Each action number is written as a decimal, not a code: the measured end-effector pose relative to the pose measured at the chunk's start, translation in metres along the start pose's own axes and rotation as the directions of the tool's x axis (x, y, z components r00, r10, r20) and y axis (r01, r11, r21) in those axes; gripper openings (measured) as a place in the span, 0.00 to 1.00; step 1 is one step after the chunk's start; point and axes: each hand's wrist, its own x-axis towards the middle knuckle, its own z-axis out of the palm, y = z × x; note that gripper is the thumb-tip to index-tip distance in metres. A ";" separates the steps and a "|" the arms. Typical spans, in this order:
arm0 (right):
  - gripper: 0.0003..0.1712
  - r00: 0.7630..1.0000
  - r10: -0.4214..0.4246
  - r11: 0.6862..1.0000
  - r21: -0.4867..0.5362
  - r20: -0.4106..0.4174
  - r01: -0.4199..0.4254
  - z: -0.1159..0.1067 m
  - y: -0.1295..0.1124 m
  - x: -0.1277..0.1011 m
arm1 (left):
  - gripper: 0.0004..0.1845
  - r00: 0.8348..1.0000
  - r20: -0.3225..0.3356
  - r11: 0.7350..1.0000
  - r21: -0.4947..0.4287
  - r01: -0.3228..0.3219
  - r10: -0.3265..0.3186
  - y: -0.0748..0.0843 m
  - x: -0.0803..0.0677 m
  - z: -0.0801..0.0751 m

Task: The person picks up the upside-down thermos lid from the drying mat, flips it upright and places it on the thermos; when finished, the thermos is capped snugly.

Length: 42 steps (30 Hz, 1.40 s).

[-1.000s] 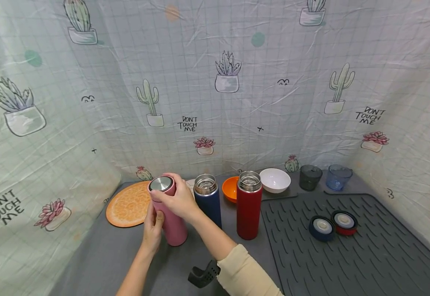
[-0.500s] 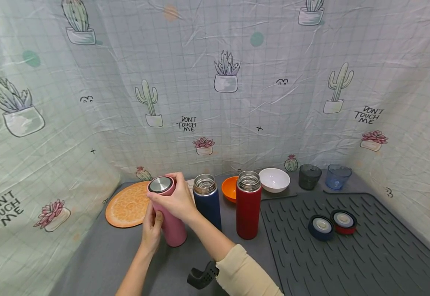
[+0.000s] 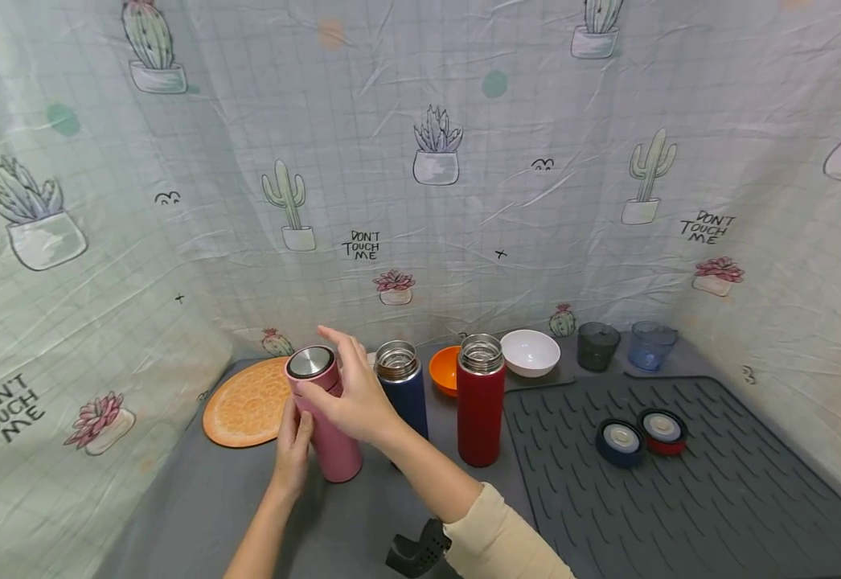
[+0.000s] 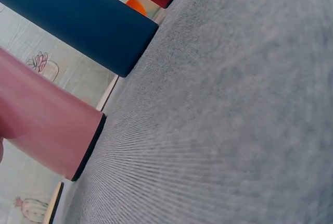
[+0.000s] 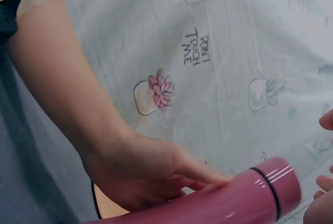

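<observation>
A pink thermos flask (image 3: 337, 454) stands on the grey table, its steel-topped lid (image 3: 310, 362) on. My left hand (image 3: 293, 454) grips the flask's side below the lid; the right wrist view shows this left hand (image 5: 138, 169) wrapped round the body. Beside the lid, my right hand (image 3: 363, 398) is spread with fingers extended. In the right wrist view, right-hand fingertips (image 5: 318, 203) stand apart from the flask's top. Lidless navy (image 3: 408, 398) and red (image 3: 480, 414) thermos flasks stand to the right. The left wrist view catches the pink flask's base (image 4: 57, 130).
Navy (image 3: 619, 444) and red (image 3: 662, 433) lids lie on a dark ridged mat (image 3: 681, 515). Along the back are an orange bowl (image 3: 443, 371), a white bowl (image 3: 531, 354), and grey (image 3: 597, 347) and blue (image 3: 652, 347) cups. An orange-slice placemat (image 3: 247, 406) lies left.
My right hand has loosened from the pink flask's lid, its fingers now straightened and lifted. The left hand keeps its hold. The head view has shifted slightly.
</observation>
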 end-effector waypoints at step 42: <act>0.41 0.943 0.329 0.577 -0.782 -0.044 -0.238 -0.305 0.131 -0.211 | 0.33 0.910 0.409 0.769 0.560 -0.310 0.069 0.068 -0.071 0.055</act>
